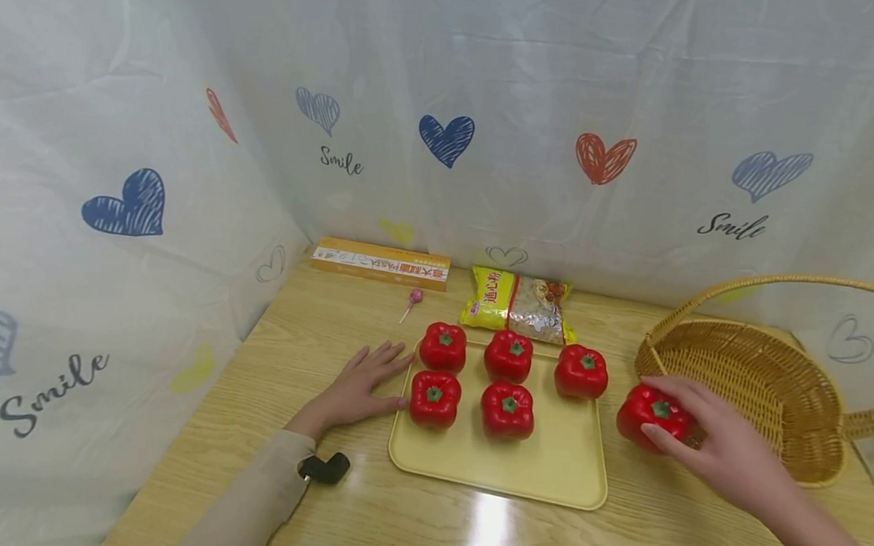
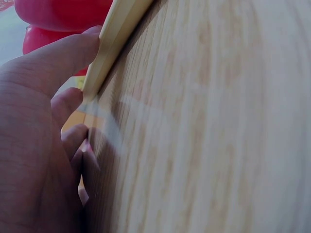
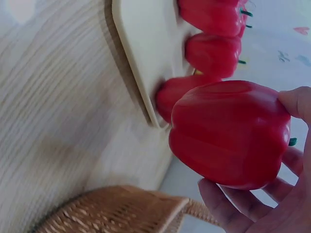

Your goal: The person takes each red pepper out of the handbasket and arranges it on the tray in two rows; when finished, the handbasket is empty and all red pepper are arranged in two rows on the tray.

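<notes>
My right hand (image 1: pixel 719 445) grips a red bell pepper (image 1: pixel 649 415) between thumb and fingers, above the table between the tray and the basket. In the right wrist view that pepper (image 3: pixel 228 133) is held clear of the wood. Several more red bell peppers with green stems, such as the one at front left (image 1: pixel 434 399), sit in two rows on a pale yellow tray (image 1: pixel 545 472). My left hand (image 1: pixel 358 389) lies with fingers spread at the tray's left edge. Its thumb touches the tray rim (image 2: pixel 108 53) in the left wrist view.
A wicker basket (image 1: pixel 813 388) with a tall handle stands at the right. Behind the tray lie a yellow pasta bag (image 1: pixel 521 305), a long pasta box (image 1: pixel 380 264) and a pink lollipop (image 1: pixel 415 297). A printed curtain (image 1: pixel 501 202) hangs along the table's back and left.
</notes>
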Demonstrator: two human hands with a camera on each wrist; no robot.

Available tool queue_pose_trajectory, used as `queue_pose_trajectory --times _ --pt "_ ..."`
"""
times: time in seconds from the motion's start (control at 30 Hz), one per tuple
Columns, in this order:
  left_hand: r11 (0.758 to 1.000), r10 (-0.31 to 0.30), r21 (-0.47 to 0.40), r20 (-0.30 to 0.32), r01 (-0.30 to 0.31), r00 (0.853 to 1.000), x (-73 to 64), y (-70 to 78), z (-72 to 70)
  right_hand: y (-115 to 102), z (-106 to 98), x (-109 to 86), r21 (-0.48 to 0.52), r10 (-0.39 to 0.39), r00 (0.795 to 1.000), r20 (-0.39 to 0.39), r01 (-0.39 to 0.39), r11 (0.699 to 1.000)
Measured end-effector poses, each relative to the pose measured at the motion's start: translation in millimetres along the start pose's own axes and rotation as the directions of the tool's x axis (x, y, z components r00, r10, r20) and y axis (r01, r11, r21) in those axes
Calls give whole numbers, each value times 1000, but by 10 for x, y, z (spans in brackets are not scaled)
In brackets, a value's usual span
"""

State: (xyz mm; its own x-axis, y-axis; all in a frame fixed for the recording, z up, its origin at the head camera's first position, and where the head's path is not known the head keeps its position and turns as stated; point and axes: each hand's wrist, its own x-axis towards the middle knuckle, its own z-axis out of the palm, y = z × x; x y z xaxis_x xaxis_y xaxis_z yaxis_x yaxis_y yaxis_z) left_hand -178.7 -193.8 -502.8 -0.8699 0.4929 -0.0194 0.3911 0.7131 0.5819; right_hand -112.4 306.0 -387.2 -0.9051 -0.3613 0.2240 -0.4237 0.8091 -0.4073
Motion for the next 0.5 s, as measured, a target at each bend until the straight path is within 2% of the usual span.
queue_pose_trajectory --times 0.23,0.5 --pt "1000 4 -9 -1 -5 1000 3 -3 1 -86 125 41 -16 -17 1000 2 17 1000" --pt "1000 3 -10 -2 -3 1000 -2 -1 3 -146 264 73 21 -33 999 16 33 999"
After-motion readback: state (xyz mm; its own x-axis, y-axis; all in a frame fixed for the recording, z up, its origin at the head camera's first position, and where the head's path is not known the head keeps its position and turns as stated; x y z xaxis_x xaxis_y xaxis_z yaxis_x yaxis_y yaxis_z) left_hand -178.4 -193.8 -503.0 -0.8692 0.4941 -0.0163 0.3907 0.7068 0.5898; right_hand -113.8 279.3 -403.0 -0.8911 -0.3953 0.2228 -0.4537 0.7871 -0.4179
